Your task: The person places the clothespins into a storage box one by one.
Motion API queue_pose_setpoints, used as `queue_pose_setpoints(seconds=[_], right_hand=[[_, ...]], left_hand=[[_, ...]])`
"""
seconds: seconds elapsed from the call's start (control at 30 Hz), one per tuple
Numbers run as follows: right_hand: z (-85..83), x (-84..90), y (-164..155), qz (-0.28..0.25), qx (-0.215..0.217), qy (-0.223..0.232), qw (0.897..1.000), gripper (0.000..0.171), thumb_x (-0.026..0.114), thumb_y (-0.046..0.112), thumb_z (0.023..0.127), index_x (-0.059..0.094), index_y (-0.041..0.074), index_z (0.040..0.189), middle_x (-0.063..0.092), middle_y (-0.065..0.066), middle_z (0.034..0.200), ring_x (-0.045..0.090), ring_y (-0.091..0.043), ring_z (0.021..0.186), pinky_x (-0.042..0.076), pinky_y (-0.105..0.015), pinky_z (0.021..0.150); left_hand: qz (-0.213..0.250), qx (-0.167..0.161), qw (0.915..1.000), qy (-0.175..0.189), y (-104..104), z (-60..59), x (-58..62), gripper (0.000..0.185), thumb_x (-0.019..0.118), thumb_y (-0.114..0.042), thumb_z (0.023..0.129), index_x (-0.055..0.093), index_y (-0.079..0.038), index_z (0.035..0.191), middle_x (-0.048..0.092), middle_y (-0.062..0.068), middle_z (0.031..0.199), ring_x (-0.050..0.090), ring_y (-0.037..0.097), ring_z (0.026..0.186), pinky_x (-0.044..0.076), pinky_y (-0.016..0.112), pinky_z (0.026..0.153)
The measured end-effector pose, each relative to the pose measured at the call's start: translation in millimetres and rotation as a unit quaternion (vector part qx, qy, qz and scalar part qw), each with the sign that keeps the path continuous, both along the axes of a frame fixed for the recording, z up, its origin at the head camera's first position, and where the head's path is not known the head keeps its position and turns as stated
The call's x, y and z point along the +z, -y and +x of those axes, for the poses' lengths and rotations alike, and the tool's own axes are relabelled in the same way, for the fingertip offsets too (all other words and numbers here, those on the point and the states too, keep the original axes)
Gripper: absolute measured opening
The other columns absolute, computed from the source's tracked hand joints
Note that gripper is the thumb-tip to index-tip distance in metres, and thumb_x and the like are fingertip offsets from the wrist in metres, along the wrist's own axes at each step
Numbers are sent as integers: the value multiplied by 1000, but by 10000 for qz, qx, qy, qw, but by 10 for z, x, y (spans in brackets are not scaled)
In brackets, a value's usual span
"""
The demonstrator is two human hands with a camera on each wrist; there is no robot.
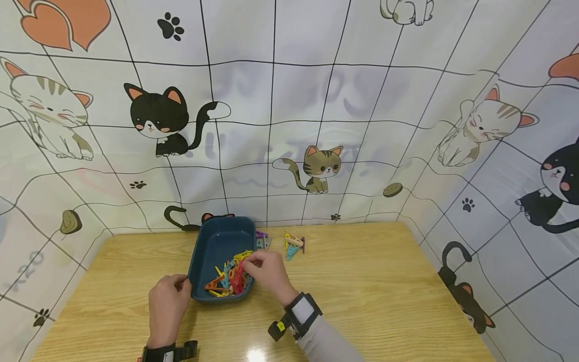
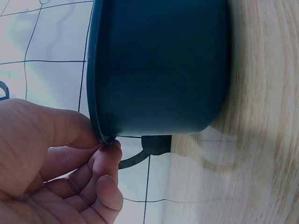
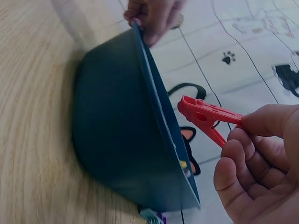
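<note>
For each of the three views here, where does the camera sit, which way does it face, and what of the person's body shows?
Head: worn high, looking forward and down at the wooden table; both hands show.
Left wrist: low beside the dark blue plastic tub, side-on; the left hand pinches its rim.
Right wrist: low on the tub's other side; the right hand pinches a red plastic clothes peg.
Shared: both wrist views show the tub's outer wall and the left hand's grip.
</note>
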State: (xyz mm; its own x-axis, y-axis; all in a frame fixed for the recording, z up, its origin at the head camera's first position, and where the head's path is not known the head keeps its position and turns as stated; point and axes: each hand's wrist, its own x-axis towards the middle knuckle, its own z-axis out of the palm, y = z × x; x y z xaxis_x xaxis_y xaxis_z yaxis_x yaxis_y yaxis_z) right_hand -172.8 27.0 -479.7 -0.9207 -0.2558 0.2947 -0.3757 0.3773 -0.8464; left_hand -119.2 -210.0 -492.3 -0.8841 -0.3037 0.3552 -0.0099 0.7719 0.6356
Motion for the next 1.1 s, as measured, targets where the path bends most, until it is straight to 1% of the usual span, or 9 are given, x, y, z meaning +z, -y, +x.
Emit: queue_pose_setpoints(seconds=[0.07, 0.17, 0.27, 0.37, 0.5, 0.67, 0.8, 0.93, 1.1], right_hand=[[17, 9, 60, 188, 74, -35, 9998, 10, 72, 12, 94, 80, 6, 91, 75, -4, 85, 63, -5, 74, 51, -22, 68], [54, 44, 146, 388, 197, 65, 9990, 10, 73, 11, 94, 81, 6, 92, 74, -3, 87, 61, -3, 75, 50, -20, 68], [83, 75, 217, 567, 377, 40, 9977, 9, 73, 11, 94, 81, 6, 93, 75, -3, 86, 58, 0, 73, 48, -19, 69], [92, 68, 276, 715, 581, -8, 9957, 10, 73, 10, 94, 82, 6, 93, 75, -2, 86, 58, 3, 71, 48, -16, 69], [99, 41, 338, 934, 817, -103, 9922, 10, 72, 11, 95, 81, 7, 93, 75, 0, 86, 59, 5, 71, 47, -13, 66], [110, 25, 391, 1294, 1014, -379, 9857, 11, 71, 10, 95, 81, 8, 90, 73, 1, 84, 57, 5, 70, 44, -10, 65], [115, 16, 420, 1523, 1119, -393, 9812, 11, 71, 10, 95, 81, 8, 91, 73, 1, 84, 55, 6, 69, 43, -9, 64], [118, 27, 431, 1564, 1174, -237, 9804, 12, 70, 12, 96, 82, 9, 93, 73, 4, 84, 55, 7, 69, 44, -10, 63], [103, 30, 411, 1442, 1160, -150, 9826, 12, 70, 12, 96, 82, 9, 94, 73, 4, 84, 55, 7, 69, 44, -10, 64]], left_hand=[[21, 14, 10000, 44, 0, -1, -1, 15, 64, 2, 84, 77, 10, 88, 65, 13, 71, 61, 25, 62, 45, 36, 56], [68, 29, 9999, 122, 3, 1, 5, 15, 64, 2, 85, 77, 10, 88, 66, 13, 72, 60, 25, 62, 45, 36, 56], [110, 28, 9998, 186, 8, 6, 11, 15, 64, 2, 85, 77, 10, 88, 66, 13, 72, 60, 25, 63, 45, 35, 56], [131, 12, 9997, 221, 13, 10, 13, 15, 64, 1, 86, 77, 10, 89, 66, 14, 73, 60, 25, 63, 45, 36, 57], [138, 20, 9997, 209, 11, 12, 17, 15, 64, 2, 85, 77, 9, 88, 66, 14, 73, 61, 25, 63, 45, 35, 56], [154, 40, 9996, 219, 3, 8, 21, 15, 64, 1, 85, 77, 9, 88, 66, 14, 73, 60, 25, 63, 44, 34, 56], [136, 30, 9997, 187, 0, 6, 19, 15, 64, 1, 85, 77, 9, 88, 65, 13, 73, 60, 25, 63, 44, 35, 56], [126, 17, 9998, 132, -2, 7, 14, 15, 65, 2, 85, 77, 10, 88, 66, 13, 73, 61, 25, 63, 45, 35, 56], [110, 16, 9999, 119, -2, 10, 10, 15, 64, 2, 85, 77, 10, 89, 66, 14, 74, 62, 26, 63, 46, 36, 56]])
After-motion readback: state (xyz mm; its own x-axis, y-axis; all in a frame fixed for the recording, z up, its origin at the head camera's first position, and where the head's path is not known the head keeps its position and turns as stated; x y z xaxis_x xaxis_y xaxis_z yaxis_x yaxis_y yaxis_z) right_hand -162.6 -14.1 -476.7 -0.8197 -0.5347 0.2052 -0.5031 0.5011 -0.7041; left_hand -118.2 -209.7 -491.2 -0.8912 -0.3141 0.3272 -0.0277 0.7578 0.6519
